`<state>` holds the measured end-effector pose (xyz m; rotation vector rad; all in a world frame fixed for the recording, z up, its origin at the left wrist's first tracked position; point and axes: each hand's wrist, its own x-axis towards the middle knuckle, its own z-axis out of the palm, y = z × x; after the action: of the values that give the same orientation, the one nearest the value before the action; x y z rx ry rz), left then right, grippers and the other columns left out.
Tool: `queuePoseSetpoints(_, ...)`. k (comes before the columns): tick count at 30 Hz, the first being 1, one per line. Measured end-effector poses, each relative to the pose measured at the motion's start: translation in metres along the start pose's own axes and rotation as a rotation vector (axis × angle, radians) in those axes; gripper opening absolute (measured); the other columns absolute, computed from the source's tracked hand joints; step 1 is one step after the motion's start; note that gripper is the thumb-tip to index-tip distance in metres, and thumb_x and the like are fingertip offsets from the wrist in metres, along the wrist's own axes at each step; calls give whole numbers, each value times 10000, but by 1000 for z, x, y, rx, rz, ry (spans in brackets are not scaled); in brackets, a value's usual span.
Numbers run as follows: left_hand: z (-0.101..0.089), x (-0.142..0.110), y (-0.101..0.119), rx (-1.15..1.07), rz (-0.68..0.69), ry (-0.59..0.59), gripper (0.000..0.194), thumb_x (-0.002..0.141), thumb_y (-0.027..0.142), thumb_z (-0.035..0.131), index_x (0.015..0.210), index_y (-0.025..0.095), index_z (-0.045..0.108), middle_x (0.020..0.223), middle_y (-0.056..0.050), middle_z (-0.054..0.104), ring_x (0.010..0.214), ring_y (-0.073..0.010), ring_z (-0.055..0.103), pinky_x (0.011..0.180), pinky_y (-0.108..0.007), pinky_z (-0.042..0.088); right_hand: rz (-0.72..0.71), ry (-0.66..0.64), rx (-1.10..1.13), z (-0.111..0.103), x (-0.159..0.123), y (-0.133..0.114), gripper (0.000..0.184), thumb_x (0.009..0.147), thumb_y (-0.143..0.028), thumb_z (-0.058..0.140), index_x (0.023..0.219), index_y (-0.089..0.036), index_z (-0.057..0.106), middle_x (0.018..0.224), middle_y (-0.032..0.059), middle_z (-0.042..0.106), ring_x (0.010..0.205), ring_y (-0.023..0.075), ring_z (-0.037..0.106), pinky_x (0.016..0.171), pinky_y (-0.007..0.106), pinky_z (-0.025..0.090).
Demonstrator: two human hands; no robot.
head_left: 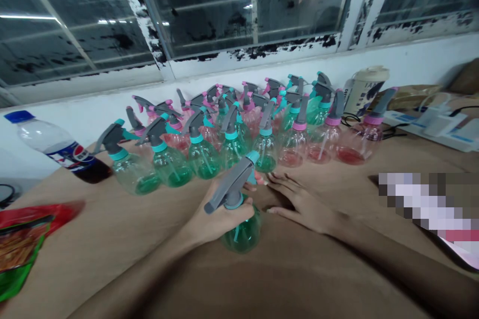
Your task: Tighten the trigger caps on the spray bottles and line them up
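My left hand [215, 217] is wrapped round the neck of a green spray bottle [241, 232] with a grey trigger head, which stands on the brown table [123, 229] right in front of me. My right hand [301, 202] lies just right of that bottle, fingers stretched out flat on the table, holding nothing. Behind both hands stands a crowd of several spray bottles: green ones with teal collars [204, 157] on the left and pink ones with pink collars [324, 142] on the right.
A Pepsi bottle [56, 147] leans at the far left. A red and green snack bag [22, 244] lies at the left edge. A white tumbler [364, 89], cables and boxes sit at the back right. A blurred patch [430, 204] covers something on the right.
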<state>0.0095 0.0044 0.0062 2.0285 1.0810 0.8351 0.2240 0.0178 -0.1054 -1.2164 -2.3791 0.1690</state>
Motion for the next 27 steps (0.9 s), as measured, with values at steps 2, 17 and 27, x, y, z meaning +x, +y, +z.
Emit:
queuePoseSetpoints(2,0,0,2,4,30,-3,268,657,131,514,913,190,567,948,-52,625,836,-172,621,783,-314,499,-1,5,4,0,0,0,669,831,-568,427,1348,-147,368,1387,107,409,1309,224,305,1080,466,259)
queuePoseSetpoints(17,-2,-4,0,37,-153,-62,376,737,266,506,1101,216,584,843,-45,689,901,-233,616,875,-398,455,4,-26,-8,1,-1,2,663,846,-557,409,1377,-173,312,1404,99,386,1318,221,287,1086,473,241)
queuePoseSetpoints(27,4,-3,4,-18,-236,22,338,666,277,560,984,169,596,974,-97,668,787,-232,639,748,-387,506,-4,19,10,4,-3,4,656,836,-544,441,1376,-195,318,1405,97,384,1314,239,293,1071,498,260)
